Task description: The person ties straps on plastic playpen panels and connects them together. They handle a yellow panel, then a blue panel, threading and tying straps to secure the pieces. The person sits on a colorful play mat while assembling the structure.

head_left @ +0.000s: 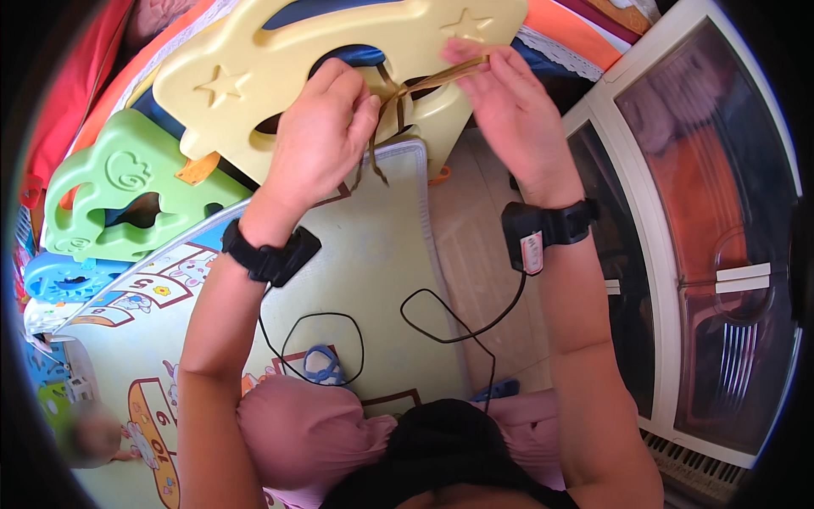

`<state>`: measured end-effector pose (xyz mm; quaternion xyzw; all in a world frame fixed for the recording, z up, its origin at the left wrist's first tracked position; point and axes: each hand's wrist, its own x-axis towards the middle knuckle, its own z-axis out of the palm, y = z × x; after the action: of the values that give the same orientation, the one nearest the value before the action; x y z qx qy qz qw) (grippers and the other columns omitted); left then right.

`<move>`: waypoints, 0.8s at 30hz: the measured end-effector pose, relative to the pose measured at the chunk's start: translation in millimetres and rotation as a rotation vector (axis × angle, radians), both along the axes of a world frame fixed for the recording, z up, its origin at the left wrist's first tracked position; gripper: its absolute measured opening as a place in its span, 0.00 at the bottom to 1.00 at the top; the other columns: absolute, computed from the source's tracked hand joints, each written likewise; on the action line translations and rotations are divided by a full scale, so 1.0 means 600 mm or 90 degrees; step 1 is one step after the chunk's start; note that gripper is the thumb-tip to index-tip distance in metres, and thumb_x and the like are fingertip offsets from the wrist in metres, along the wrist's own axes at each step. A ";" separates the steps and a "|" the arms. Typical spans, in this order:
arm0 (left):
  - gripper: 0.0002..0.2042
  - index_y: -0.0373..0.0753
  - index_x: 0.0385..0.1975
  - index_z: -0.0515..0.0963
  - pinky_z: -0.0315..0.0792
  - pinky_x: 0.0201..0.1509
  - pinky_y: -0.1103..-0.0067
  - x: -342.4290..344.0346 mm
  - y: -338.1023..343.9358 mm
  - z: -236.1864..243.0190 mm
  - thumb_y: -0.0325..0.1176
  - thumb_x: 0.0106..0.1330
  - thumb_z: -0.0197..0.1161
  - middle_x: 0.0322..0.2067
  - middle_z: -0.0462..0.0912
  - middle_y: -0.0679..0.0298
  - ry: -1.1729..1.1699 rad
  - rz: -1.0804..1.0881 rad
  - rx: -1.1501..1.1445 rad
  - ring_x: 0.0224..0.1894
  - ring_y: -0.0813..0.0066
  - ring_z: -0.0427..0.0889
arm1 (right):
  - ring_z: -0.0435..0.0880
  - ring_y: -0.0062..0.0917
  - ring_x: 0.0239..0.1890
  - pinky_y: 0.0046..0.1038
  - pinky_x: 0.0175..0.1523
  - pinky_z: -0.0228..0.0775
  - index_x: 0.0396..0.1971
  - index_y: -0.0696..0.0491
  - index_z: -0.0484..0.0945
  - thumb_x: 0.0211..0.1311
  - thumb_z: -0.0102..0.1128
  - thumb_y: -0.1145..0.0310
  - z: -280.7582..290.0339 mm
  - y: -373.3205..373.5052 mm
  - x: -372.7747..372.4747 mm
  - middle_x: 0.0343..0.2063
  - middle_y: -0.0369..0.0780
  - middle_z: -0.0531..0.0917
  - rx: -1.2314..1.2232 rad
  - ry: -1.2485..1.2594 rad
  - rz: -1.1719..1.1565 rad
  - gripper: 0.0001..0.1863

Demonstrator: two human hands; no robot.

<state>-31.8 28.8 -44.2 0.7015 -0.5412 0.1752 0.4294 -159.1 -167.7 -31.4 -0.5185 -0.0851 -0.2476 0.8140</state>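
A brownish-gold ribbon [403, 91] is knotted around part of a yellow plastic panel [254, 51] with raised stars and cut-out openings. My right hand [519, 114] pinches one stretch of the ribbon between thumb and fingers, pulled out to the right of the knot; its other fingers are blurred. Just left of the knot, my left hand [318, 140] is closed, with the ribbon at its thumb and fingertips. Loose ribbon ends hang below the knot. Each wrist wears a black strapped device with a cable.
A green plastic panel [102, 182] and a blue one [72, 278] stand at the left. A printed mat [373, 254] covers the floor. White-framed glass cabinet doors [619, 161] rise close on the right. Black cables [449, 341] loop below my arms. Another person [89, 433] is at the lower left.
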 end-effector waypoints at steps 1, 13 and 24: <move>0.05 0.38 0.32 0.77 0.73 0.36 0.77 -0.003 0.000 0.003 0.30 0.71 0.61 0.28 0.74 0.62 0.087 -0.057 -0.028 0.26 0.65 0.74 | 0.79 0.26 0.51 0.29 0.62 0.66 0.49 0.55 0.75 0.80 0.47 0.65 -0.002 0.013 0.007 0.44 0.41 0.83 0.017 -0.042 0.073 0.11; 0.11 0.39 0.29 0.73 0.71 0.28 0.60 0.019 0.009 0.063 0.37 0.73 0.60 0.19 0.75 0.52 -0.293 -0.040 0.234 0.24 0.47 0.77 | 0.69 0.18 0.28 0.24 0.36 0.65 0.33 0.55 0.68 0.78 0.51 0.65 0.011 -0.004 0.048 0.24 0.34 0.69 -0.715 -0.038 -0.140 0.12; 0.09 0.41 0.27 0.73 0.77 0.36 0.68 0.019 0.034 0.061 0.34 0.64 0.66 0.26 0.77 0.61 -0.344 -0.060 0.276 0.34 0.61 0.81 | 0.82 0.20 0.30 0.28 0.34 0.72 0.37 0.57 0.76 0.67 0.63 0.72 -0.025 -0.023 0.045 0.32 0.39 0.81 -0.550 -0.059 -0.293 0.06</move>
<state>-20.5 49.4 -7.5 0.6790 -0.6915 0.2157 0.1196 -132.2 -181.6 -46.5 -0.8027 -0.0991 -0.3859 0.4437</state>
